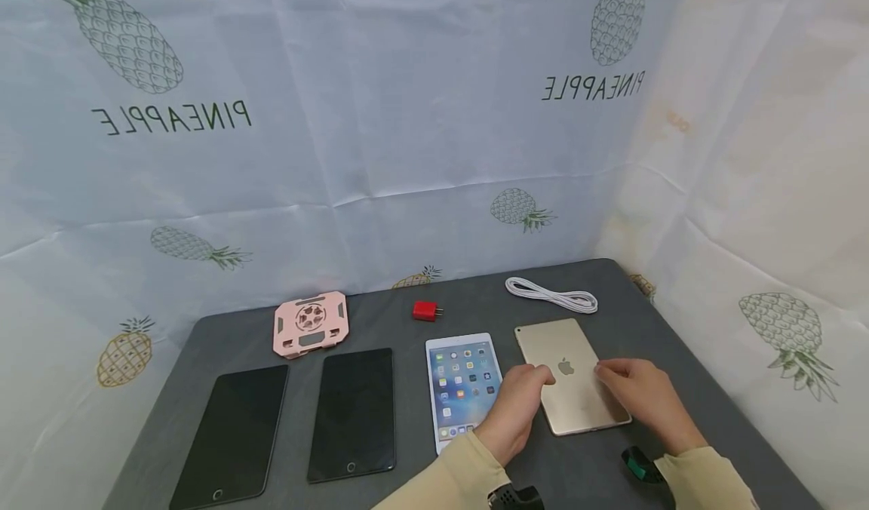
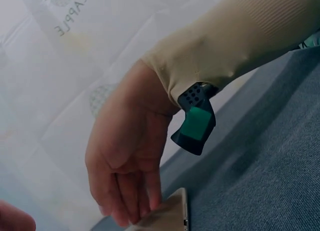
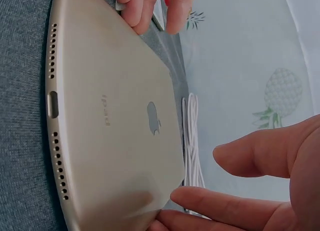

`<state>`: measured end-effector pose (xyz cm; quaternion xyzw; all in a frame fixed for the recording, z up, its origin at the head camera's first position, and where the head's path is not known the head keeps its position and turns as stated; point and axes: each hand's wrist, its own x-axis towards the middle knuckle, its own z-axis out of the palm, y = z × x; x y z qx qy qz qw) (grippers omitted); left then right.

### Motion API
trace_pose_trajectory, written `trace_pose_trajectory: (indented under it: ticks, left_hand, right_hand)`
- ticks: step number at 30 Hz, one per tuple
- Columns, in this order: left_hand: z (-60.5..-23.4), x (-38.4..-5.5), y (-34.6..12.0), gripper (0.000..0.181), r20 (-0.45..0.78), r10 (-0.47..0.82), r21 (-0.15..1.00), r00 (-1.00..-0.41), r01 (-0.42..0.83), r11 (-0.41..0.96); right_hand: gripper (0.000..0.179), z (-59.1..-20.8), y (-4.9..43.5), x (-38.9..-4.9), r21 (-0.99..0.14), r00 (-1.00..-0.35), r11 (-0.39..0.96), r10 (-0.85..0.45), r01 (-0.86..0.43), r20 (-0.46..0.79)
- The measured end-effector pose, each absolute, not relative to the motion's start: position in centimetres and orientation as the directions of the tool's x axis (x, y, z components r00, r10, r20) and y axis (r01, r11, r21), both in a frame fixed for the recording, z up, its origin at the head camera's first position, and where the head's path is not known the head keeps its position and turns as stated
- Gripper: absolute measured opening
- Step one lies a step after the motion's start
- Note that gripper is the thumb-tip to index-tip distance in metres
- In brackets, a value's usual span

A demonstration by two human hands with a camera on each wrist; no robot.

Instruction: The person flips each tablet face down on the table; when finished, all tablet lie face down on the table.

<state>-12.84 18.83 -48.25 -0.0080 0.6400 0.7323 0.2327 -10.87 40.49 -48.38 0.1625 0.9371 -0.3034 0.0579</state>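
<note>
A gold tablet [image 1: 573, 400] lies back side up on the dark grey table, its apple logo showing. My left hand [image 1: 514, 408] is at its left edge, over the corner of a white tablet [image 1: 465, 378] with a lit screen. In the right wrist view the left fingertips [image 3: 137, 13] are right at the gold tablet's side. My right hand [image 1: 648, 397] is at the opposite edge, fingertips beside the rim. Its thumb [image 3: 245, 153] stands apart from the fingers in the right wrist view. Neither hand is curled around the tablet.
Two black tablets [image 1: 353, 412] lie on the left, screens dark. Behind them is a pink case [image 1: 311, 323]. A red charger plug [image 1: 425, 311] and a coiled white cable [image 1: 550, 296] lie towards the back. Pineapple-print cloth [image 1: 407, 118] hangs behind and beside the table.
</note>
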Motion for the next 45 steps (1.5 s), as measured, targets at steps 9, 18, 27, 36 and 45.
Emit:
trace_pose_trajectory:
  ticks: [9,18,27,36,45]
  left_hand:
    - [-48.4,-13.1,18.5,0.072,-0.296,0.311,0.937,-0.903,-0.338,-0.091]
    - [-48.7,-13.3,18.0,0.052,-0.299,0.312,0.927,-0.902,-0.352,-0.128]
    - [-48.1,-14.0,13.4,0.044,-0.309,0.391,0.881,-0.867,-0.416,-0.226]
    - [-47.6,-15.3,5.7,0.066,-0.297,0.296,0.928,-0.908,-0.348,-0.136]
    - [-47.8,-15.0,2.3,0.074,-0.368,0.257,0.924,-0.894,-0.381,-0.002]
  right_hand:
    - [0.052,-48.2,39.6,-11.2,-0.542,-0.952,0.782,0.241,0.307,-0.191]
    - [0.056,-48.1,39.3,-11.4,-0.521,-0.955,0.802,0.213,0.292,-0.208]
    - [0.066,-47.1,37.6,-12.3,-0.524,-0.965,0.810,0.207,0.262,-0.163]
    - [0.058,-46.6,30.0,-12.9,-0.635,-0.993,0.765,0.116,0.110,-0.033]
    - [0.055,-47.7,24.7,-13.5,-0.638,-0.994,0.763,0.069,0.109,-0.087]
